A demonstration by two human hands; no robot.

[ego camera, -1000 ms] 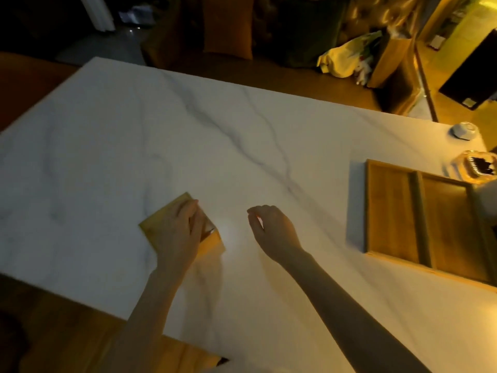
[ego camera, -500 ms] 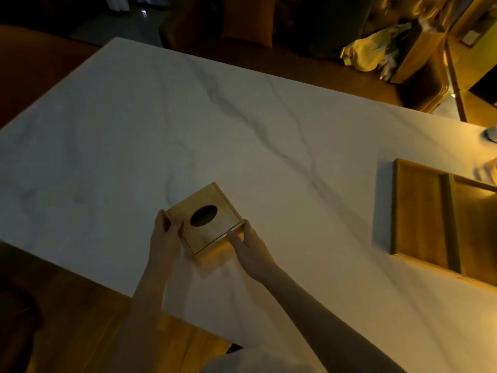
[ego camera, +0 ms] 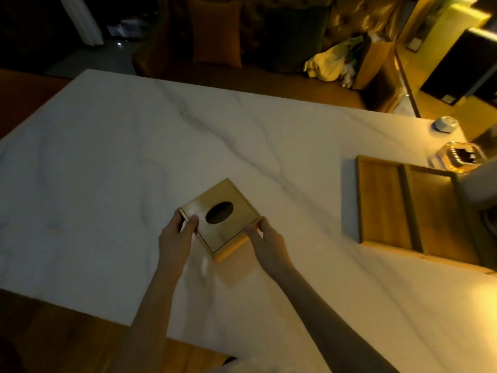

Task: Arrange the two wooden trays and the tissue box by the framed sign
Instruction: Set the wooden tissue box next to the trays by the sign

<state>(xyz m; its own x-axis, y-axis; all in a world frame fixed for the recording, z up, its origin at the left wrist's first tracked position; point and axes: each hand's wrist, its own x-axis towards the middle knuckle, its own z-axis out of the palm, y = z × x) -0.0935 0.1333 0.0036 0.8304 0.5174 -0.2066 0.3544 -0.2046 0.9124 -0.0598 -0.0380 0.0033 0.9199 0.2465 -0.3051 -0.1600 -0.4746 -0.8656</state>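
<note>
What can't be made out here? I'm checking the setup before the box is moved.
Head view only:
- Framed sign: not identifiable; the right edge cuts the scene off.
- Wooden trays: near right corner cut off by the edge, part hidden behind a pale blurred shape.
- Tissue box: contents lost in the dark oval opening.
- Glass dish: dark contents too small.

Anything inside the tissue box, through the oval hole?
The oval opening in the tissue box shows only darkness; no tissue sticks out. The lid hides the rest. Left hand and right hand grip its sides.
</note>
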